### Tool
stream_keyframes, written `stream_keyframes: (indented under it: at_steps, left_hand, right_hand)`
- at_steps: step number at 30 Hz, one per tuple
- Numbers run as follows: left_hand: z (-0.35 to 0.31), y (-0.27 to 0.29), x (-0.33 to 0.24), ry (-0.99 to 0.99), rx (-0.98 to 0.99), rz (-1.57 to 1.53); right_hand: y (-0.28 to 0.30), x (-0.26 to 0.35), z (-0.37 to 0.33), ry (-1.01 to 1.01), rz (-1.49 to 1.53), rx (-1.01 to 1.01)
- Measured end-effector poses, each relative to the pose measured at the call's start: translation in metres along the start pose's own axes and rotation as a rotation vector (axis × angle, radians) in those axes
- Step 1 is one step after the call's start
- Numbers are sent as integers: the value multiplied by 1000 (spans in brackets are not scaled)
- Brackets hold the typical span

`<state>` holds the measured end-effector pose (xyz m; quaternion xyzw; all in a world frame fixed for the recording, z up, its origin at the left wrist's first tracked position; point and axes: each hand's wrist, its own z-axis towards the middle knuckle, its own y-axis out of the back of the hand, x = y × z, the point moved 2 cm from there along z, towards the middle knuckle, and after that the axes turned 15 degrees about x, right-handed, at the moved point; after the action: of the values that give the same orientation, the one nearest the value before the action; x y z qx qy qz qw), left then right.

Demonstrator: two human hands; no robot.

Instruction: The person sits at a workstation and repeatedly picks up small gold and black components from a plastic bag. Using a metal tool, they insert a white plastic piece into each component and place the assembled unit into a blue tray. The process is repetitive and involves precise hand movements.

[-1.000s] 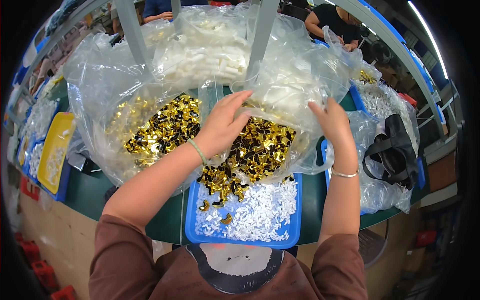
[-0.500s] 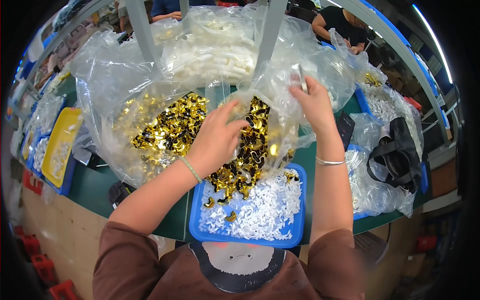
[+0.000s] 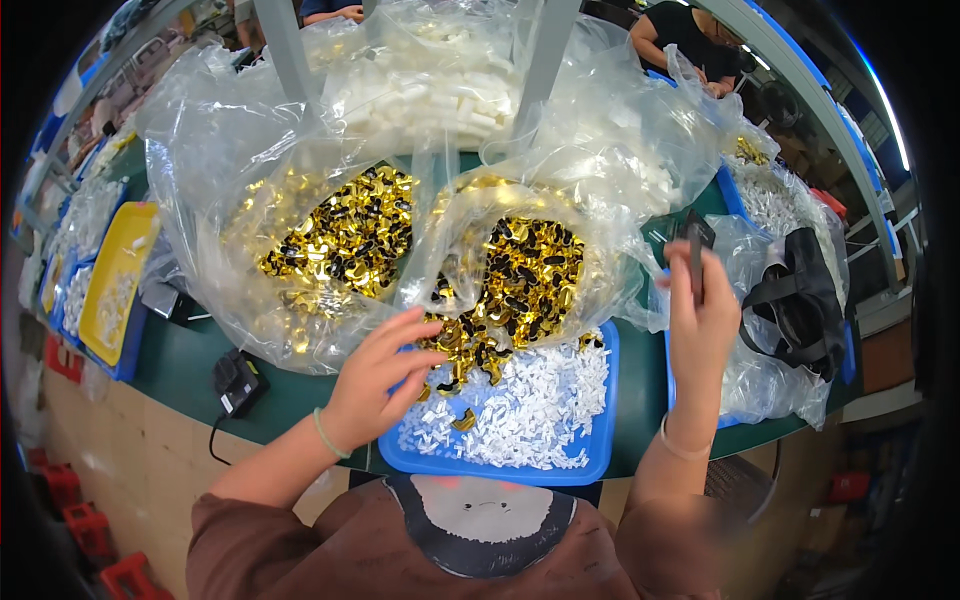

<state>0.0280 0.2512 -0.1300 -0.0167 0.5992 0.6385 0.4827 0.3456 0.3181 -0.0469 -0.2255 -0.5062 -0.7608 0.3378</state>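
Over L edge of blue tray [image 3: 600, 440]: L hand [image 3: 385, 380], fingers spread & a bit bent, gripping nothing visible; fingertips are near gold pcs [image 3: 540, 275], contact can't tell.
R of tray: R hand [image 3: 708, 310], raised, seems to pinch dark slim object [image 3: 697, 262], approx. upright; its kind is unclear.
Gold pcs: inside open clear bag [image 3: 455, 210], some spilled from its mouth onto white pcs [image 3: 520, 420] in tray.
Step at tray: prob. dealing w/ dark slim object, while gold pcs lie loose.
Next move: prob. calls for steady grip on R, & L fingers light, so pcs are not pushed off tray.
Green table [image 3: 640, 390]: on L, 2nd clear bag [image 3: 200, 240] w/ similar pcs, black device [image 3: 238, 382], yellow tray [image 3: 135, 225]; on R, black handbag [image 3: 805, 310].
Bg: co-worker [image 3: 690, 45], far R.
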Motion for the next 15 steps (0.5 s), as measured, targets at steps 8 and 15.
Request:
stream_keyframes:
  at_steps: [8, 15]
  left_hand:
    - [-28, -30, 6, 126, -37, -141]
    - [-19, -34, 3, 71, -56, 11]
  right_hand:
    - [-25, -34, -120, -266, -407, 310]
    - [-38, -39, -102, -277, -305, 299]
